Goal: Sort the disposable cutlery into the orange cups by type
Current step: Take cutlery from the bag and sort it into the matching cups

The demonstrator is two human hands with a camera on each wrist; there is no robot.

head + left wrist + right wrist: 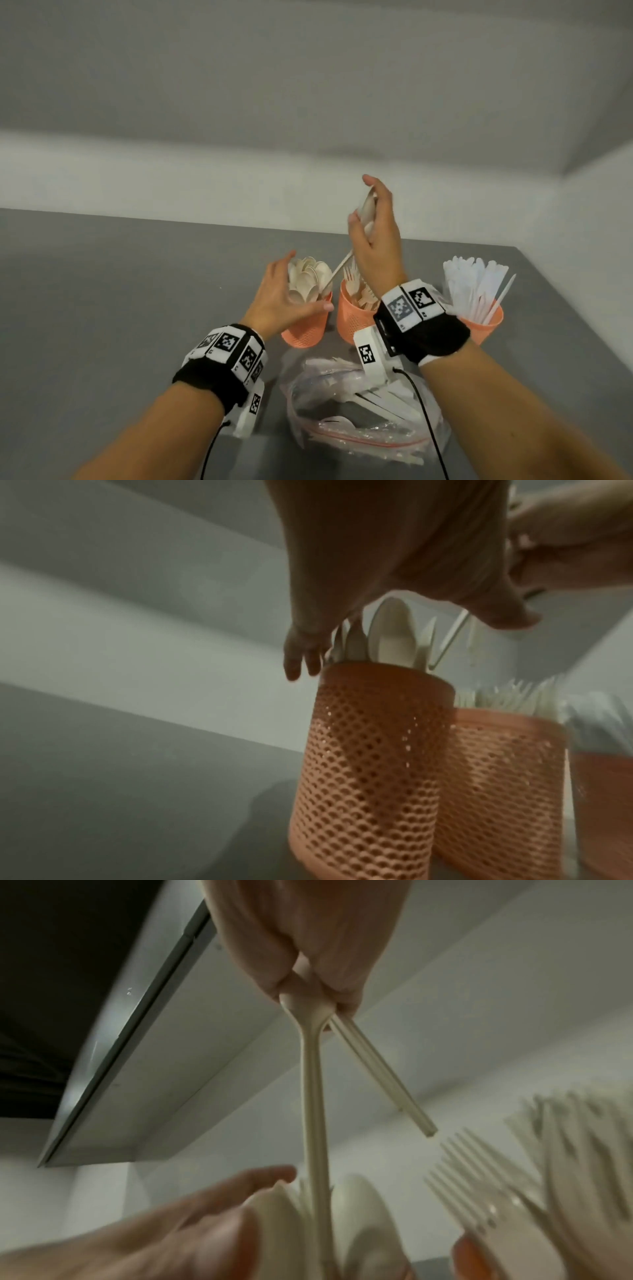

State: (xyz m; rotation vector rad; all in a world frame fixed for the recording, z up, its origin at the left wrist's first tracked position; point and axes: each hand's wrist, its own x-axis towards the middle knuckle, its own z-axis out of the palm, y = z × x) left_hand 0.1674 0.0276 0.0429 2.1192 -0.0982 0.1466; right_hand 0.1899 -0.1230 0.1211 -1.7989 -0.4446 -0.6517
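Note:
Three orange mesh cups stand in a row: the left cup (303, 334) (369, 764) is full of beige spoons (308, 277), the middle cup (354, 320) (496, 777) holds forks (359, 291) (479, 1177), and the right cup (484, 329) holds white knives (476, 287). My right hand (363, 202) is raised above the cups and pinches two spoons (313, 1096) by their bowls. One handle reaches down among the spoons in the left cup; the other handle (380, 1077) hangs free over the forks. My left hand (291, 291) is open and cups the spoon heads, thumb across the cup's front.
A crumpled clear plastic bag (363, 425) with white cutlery inside lies on the grey table (120, 308) in front of the cups, under my right wrist. A white wall runs behind the table, and the table's right edge lies just beyond the knife cup.

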